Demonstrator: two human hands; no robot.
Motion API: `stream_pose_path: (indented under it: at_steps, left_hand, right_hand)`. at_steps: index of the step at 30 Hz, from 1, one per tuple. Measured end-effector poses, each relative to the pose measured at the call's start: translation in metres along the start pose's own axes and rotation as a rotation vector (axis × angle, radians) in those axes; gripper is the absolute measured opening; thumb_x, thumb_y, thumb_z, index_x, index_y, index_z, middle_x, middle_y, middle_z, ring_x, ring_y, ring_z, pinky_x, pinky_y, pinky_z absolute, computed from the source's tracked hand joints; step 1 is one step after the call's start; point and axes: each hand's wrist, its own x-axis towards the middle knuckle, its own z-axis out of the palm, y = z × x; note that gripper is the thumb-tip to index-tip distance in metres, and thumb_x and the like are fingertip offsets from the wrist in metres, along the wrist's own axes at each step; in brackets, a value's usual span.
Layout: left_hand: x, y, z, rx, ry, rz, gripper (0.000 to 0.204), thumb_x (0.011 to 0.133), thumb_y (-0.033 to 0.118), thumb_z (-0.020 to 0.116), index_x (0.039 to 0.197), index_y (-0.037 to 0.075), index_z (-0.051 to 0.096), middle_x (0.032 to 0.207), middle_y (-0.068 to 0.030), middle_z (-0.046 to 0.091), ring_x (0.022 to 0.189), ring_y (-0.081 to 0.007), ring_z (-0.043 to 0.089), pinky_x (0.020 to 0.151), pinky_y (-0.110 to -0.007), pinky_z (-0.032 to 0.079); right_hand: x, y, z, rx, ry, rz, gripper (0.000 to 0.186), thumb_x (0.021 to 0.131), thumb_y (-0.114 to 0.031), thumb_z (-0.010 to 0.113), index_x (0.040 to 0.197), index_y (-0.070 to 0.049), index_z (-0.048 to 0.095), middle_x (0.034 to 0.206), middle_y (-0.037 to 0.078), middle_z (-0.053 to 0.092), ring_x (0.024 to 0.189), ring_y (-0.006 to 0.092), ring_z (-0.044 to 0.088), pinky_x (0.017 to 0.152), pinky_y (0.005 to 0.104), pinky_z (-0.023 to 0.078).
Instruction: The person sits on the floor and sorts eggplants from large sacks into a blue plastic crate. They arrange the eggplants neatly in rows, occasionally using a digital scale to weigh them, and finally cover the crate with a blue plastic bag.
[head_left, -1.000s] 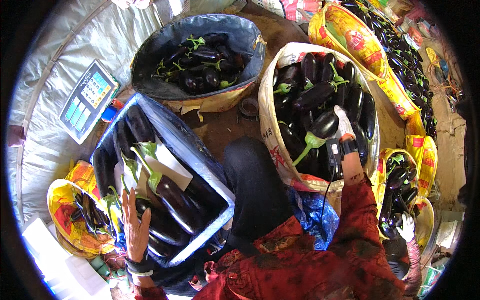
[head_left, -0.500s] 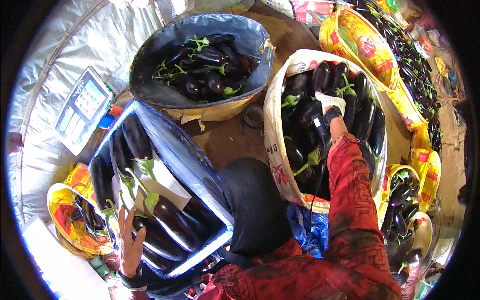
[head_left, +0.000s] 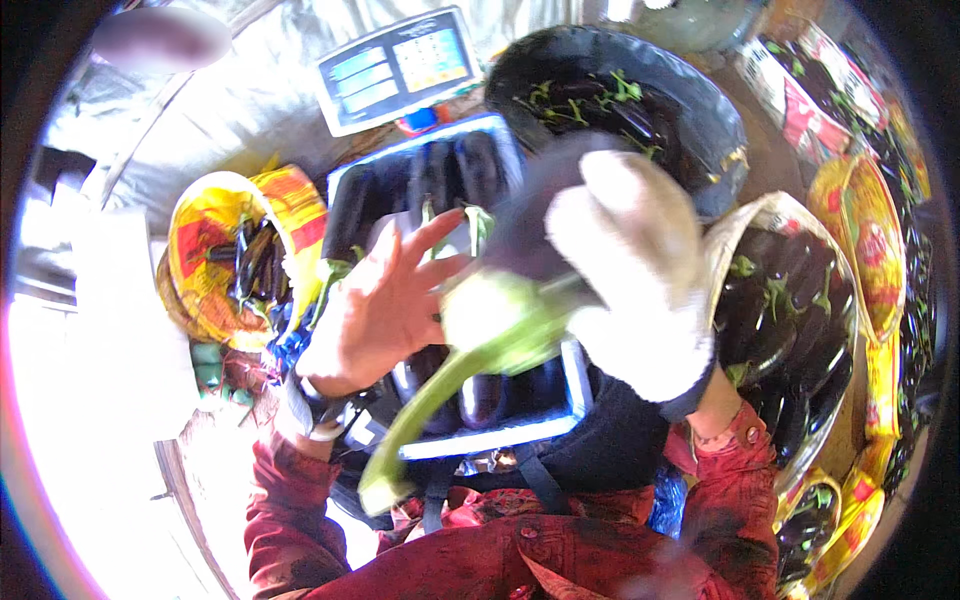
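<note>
My right hand, in a white glove, grips a dark eggplant held up close in front of me. The eggplant is smeared by motion, and its green stem points down to the left. Beside the stem end, my bare left hand has its fingers spread and holds nothing. Beneath both hands stands a crate lined with blue-edged plastic. Large eggplants lie in rows inside it, partly hidden by my hands.
Behind the crate is a scale display. A dark-lined basket of eggplants stands at the far right of it. Nearer on the right is a white-rimmed basket of eggplants. At left, a yellow-and-red lined basket holds slimmer ones.
My right hand has come from the right-hand basket to above the crate with an eggplant. My left hand has lifted off the crate's near left side. The view has swung left.
</note>
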Motion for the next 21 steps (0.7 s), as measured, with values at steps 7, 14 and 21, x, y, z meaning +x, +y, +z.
stream_pose_path:
  at_steps: [7, 14, 21]
  left_hand:
    - [-0.002, 0.051, -0.075, 0.264, 0.287, 0.279, 0.048, 0.091, 0.025, 0.065, 0.133, 0.006, 0.052, 0.104, -0.0071, 0.066, 0.081, -0.0137, 0.066, 0.065, -0.028, 0.056]
    - [0.104, 0.026, -0.175, 1.322, 0.528, 0.202, 0.095, 0.082, 0.048, 0.073, 0.148, -0.003, 0.027, 0.133, -0.0213, 0.05, 0.116, -0.0342, 0.054, 0.095, -0.046, 0.046]
    - [0.112, -0.005, -0.174, 1.949, 0.634, 0.215, 0.097, 0.078, 0.041, 0.067, 0.156, 0.012, 0.016, 0.154, -0.0268, 0.027, 0.138, -0.043, 0.033, 0.107, -0.058, 0.029]
  right_hand:
    - [0.002, -0.03, 0.047, 0.265, -0.264, 0.484, 0.068, 0.074, -0.003, 0.078, 0.137, -0.008, 0.052, 0.131, 0.018, 0.059, 0.118, 0.0364, 0.06, 0.099, 0.0398, 0.05]
    - [-0.02, -0.033, 0.067, 0.258, -0.285, 0.444, 0.054, 0.076, -0.016, 0.078, 0.126, -0.008, 0.06, 0.117, 0.017, 0.065, 0.103, 0.0359, 0.065, 0.087, 0.0414, 0.054]
    - [-0.047, -0.015, 0.07, 0.148, -0.502, 0.519, 0.054, 0.08, -0.032, 0.075, 0.125, -0.009, 0.059, 0.109, 0.017, 0.068, 0.093, 0.0378, 0.067, 0.079, 0.0442, 0.055]
